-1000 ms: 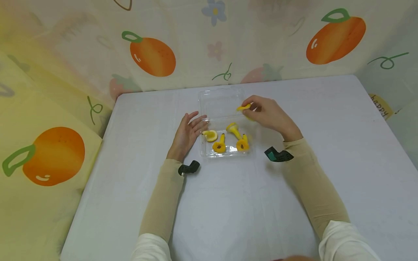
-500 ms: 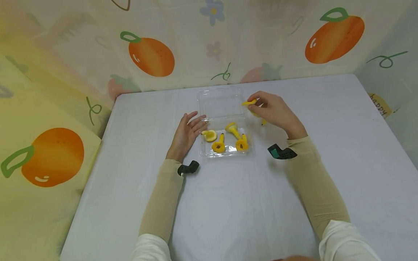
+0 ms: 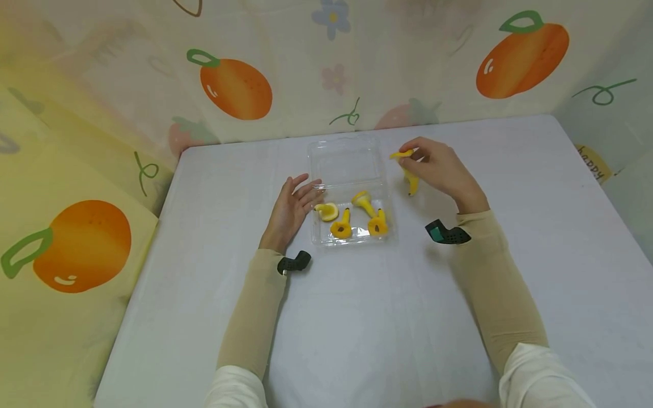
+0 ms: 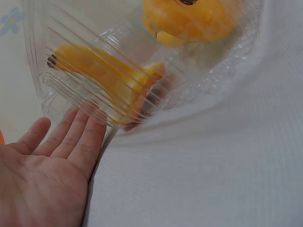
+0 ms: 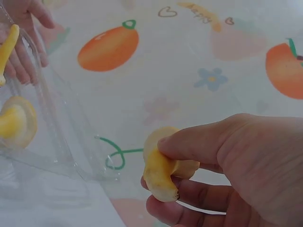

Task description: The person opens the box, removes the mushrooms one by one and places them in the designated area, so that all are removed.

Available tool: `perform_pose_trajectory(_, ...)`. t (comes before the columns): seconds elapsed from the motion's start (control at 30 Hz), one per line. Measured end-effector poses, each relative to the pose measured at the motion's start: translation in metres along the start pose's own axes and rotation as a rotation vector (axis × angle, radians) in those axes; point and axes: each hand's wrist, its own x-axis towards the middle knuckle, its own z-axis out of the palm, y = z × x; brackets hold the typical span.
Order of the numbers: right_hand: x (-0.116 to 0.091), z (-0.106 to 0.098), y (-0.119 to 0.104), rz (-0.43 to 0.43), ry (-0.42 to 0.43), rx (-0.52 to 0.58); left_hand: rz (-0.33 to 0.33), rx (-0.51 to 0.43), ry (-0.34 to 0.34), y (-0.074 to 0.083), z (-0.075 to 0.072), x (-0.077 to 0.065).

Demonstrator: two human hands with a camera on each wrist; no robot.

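My right hand point(image 3: 441, 170) pinches a yellow mushroom-shaped piece point(image 3: 411, 182) between thumb and fingers, above the table to the right of a clear plastic box point(image 3: 352, 242). Its pale flared cap and curved stem point(image 5: 161, 175) show in the right wrist view. Several similar yellow pieces point(image 3: 341, 226) lie in the box; one has a dark-tipped stem point(image 4: 80, 59). The left hand point(image 3: 291, 212) lies palm up at the box's left side, its fingers point(image 4: 90, 137) extended to the plastic wall.
The clear lid point(image 3: 347, 161) is folded back behind the box, flat toward the far side. A white cloth covers the table point(image 3: 347, 328). Behind it hangs a curtain point(image 3: 291, 62) printed with fruit and flowers.
My right hand has moved right and slightly away from me with the mushroom-shaped piece, from over the lid's right edge to beyond it. The left hand has stayed in place.
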Motion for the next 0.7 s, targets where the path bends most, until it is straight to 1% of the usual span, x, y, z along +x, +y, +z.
perform_pose_trajectory(0.27,-0.001,-0.006,0.005,0.049,0.015,0.002,0.002,-0.019,-0.002,0.0,0.0,0.0)
perform_pose_trajectory(0.57,-0.002,-0.014,0.012,0.1,0.03,0.014,-0.004,-0.01,0.008,0.0,0.0,0.0)
perform_pose_trajectory(0.7,-0.002,-0.017,0.016,0.103,0.044,0.018,-0.006,-0.007,0.008,0.0,0.0,0.0)
